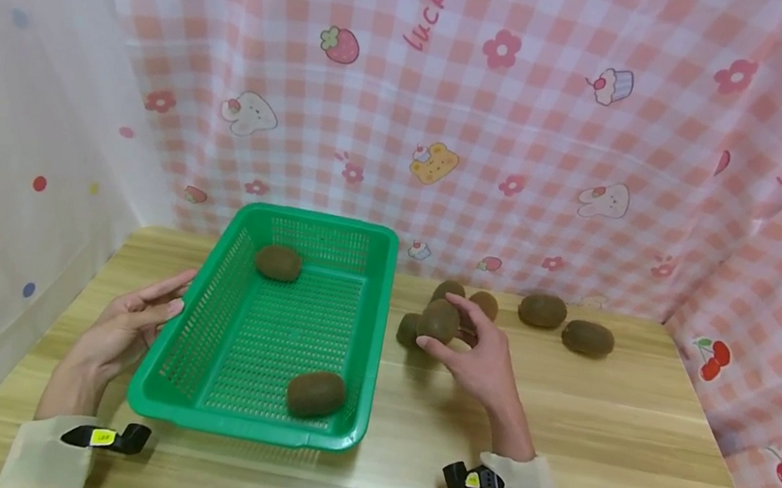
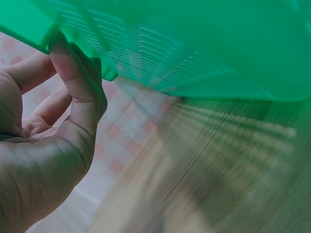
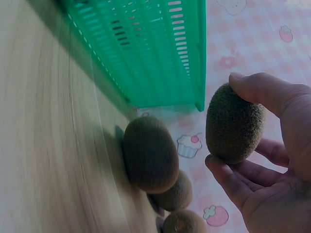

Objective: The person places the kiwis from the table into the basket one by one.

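One fuzzy oval kiwi point(image 1: 438, 321) in right grip point(image 1: 483, 363); left grip point(image 1: 129, 323) slack beside mesh basket point(image 1: 370, 334).

Looks like a makeshift recording booth tbh, not a real kitchen or shop. Small wooden table point(image 1: 554, 471) boxed in on three sides w/ hanging cloth: pink checked curtain point(image 1: 529, 130) printed w/ cupcakes, strawberries, bunnies, cherries at the back & right, a whitish dotted sheet point(image 1: 12, 137) on the left. No walls, shelves or appliances visible, just fabric. Only props are a green plastic basket point(image 1: 369, 342) & loose kiwis point(image 1: 542, 310) on the tabletop. Prob a home/studio setup.
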